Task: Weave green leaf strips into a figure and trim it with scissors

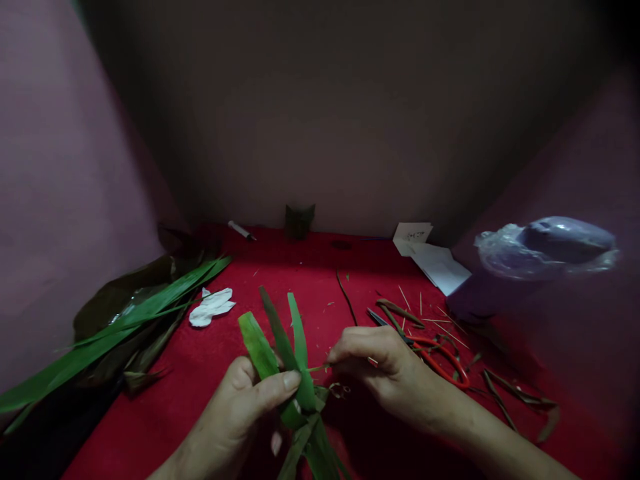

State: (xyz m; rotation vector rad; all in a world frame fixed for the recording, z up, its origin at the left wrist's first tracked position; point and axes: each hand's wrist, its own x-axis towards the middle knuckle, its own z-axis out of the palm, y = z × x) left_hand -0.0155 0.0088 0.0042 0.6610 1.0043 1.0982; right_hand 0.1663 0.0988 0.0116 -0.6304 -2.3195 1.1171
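Observation:
My left hand (240, 407) is closed around a bundle of green leaf strips (280, 347), thumb pressed across them; three strip ends fan upward and more trail down below my fingers. My right hand (373, 363) is pinched on a thin pale sliver (320, 367) that runs sideways into the leaf bundle. Both hands hover just above the red cloth (310, 280), close to me. Red-handled scissors (440, 357) lie right behind my right hand.
Long green leaves (115, 327) are piled at the left with a crumpled white paper (213, 307) beside them. Thin sticks and brown leaf scraps (430, 320) litter the right side. White papers (435, 260), a plastic-wrapped purple object (545, 247) and a small white tube (241, 231) sit farther back.

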